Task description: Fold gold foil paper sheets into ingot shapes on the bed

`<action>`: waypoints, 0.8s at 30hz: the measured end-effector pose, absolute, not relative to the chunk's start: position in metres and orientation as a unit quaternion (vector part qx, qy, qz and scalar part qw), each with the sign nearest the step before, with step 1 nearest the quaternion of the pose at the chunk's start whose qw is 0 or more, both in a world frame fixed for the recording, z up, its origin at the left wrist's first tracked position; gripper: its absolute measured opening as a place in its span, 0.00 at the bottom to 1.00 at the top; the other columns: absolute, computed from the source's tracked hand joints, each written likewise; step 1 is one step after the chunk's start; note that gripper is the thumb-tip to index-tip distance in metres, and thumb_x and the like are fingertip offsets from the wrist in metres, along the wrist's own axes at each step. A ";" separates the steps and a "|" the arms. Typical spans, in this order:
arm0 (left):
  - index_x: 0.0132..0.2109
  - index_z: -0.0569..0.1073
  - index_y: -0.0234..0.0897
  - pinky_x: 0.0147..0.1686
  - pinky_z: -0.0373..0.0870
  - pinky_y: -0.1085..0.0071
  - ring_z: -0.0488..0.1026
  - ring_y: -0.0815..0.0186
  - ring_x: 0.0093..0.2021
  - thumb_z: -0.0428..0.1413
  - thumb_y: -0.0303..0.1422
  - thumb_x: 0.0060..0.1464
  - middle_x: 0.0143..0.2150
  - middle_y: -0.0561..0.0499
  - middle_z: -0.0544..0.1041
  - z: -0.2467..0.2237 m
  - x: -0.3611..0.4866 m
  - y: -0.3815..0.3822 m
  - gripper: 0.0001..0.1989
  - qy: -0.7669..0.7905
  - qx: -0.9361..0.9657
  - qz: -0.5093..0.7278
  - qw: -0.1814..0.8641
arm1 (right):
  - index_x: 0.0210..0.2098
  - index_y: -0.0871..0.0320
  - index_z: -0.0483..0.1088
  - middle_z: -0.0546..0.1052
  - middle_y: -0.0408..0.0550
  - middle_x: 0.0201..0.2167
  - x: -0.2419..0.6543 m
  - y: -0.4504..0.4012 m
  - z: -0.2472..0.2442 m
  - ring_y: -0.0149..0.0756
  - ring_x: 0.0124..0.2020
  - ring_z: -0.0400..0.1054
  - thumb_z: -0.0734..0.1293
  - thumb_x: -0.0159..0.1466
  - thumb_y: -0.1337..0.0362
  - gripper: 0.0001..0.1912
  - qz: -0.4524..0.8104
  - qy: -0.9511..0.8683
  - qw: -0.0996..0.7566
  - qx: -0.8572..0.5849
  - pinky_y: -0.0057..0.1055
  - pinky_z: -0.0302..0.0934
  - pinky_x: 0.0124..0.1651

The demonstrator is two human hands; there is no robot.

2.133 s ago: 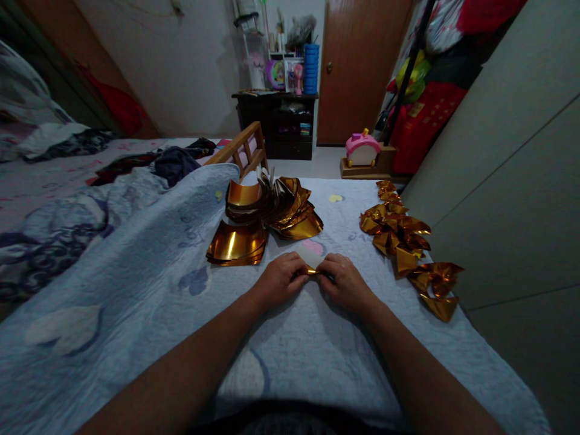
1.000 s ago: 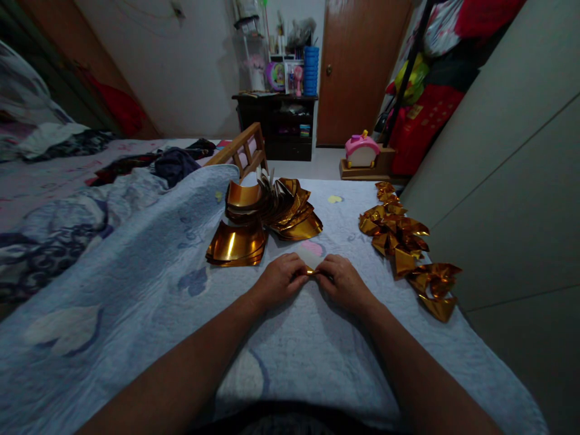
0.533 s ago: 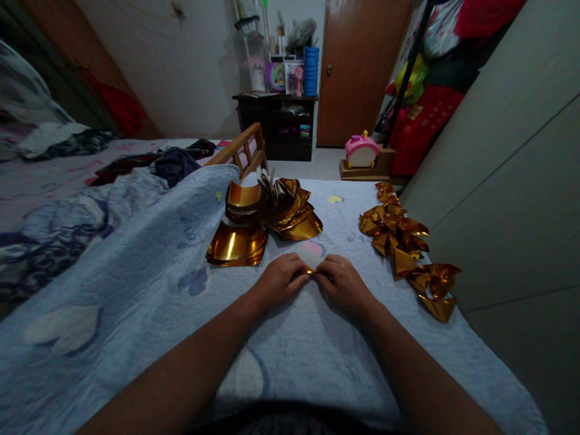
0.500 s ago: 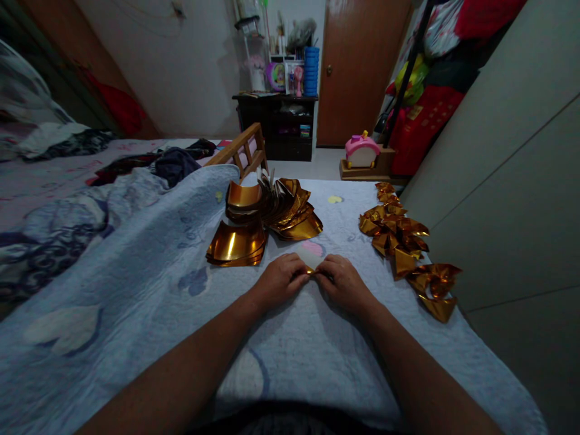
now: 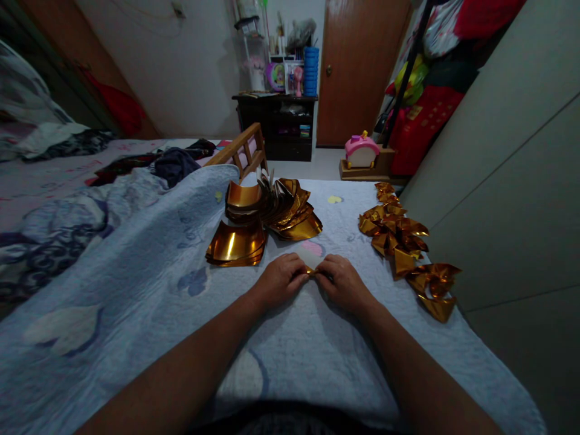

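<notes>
Seen from above, a person's left hand (image 5: 283, 278) and right hand (image 5: 341, 279) meet over a pale blue quilt (image 5: 312, 338), the fingers of each pinching one sheet of gold foil paper (image 5: 310, 262) between them. A pale backing shows beyond the knuckles, with a small gold fold at the near edge; the hands hide most of it, so the exact fold is hard to make out. The sheet looks very light, thin and springy, probably slick on its gold face and easily creased or torn; the near edge, pinched on either side of the fold, seems the best hold. Just beyond lies a fanned stack of gold foil sheets (image 5: 240, 241), and to the right a row of folded gold foil pieces (image 5: 401, 238). Compared with two seconds ago, the gold strip between the fingers looks shorter and more bunched, while the hands, stack and folded row lie almost as they did.
</notes>
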State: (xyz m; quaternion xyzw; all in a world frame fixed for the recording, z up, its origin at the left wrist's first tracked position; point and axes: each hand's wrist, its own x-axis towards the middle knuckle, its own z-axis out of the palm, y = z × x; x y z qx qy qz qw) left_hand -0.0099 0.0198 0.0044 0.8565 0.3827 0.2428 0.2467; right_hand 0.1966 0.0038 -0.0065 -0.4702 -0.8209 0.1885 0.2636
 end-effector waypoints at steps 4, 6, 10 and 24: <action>0.38 0.77 0.36 0.42 0.68 0.68 0.73 0.62 0.42 0.57 0.28 0.59 0.39 0.48 0.77 0.003 -0.010 0.020 0.03 0.388 0.856 0.236 0.247 | 0.37 0.59 0.78 0.75 0.49 0.33 0.196 0.003 -0.006 0.38 0.38 0.67 0.66 0.65 0.70 0.07 0.192 -0.821 0.261 -0.471 0.34 0.56 0.43; 0.38 0.77 0.36 0.43 0.68 0.67 0.73 0.62 0.42 0.57 0.28 0.59 0.39 0.48 0.77 0.003 -0.010 0.020 0.03 0.389 0.856 0.235 0.247 | 0.37 0.59 0.78 0.75 0.49 0.33 0.196 0.003 -0.006 0.38 0.38 0.67 0.66 0.65 0.71 0.07 0.190 -0.820 0.261 -0.473 0.34 0.56 0.43; 0.37 0.76 0.36 0.43 0.68 0.67 0.73 0.62 0.42 0.57 0.28 0.59 0.39 0.48 0.77 0.004 -0.010 0.020 0.04 0.387 0.855 0.238 0.248 | 0.37 0.58 0.77 0.75 0.48 0.33 0.196 0.003 -0.007 0.38 0.38 0.67 0.65 0.65 0.70 0.08 0.191 -0.819 0.268 -0.471 0.34 0.56 0.42; 0.36 0.76 0.36 0.41 0.67 0.68 0.73 0.62 0.41 0.56 0.30 0.60 0.38 0.48 0.76 0.005 -0.009 0.021 0.05 0.384 0.857 0.240 0.245 | 0.36 0.58 0.77 0.75 0.48 0.32 0.196 0.003 -0.007 0.38 0.37 0.67 0.66 0.65 0.70 0.07 0.190 -0.818 0.270 -0.471 0.34 0.56 0.42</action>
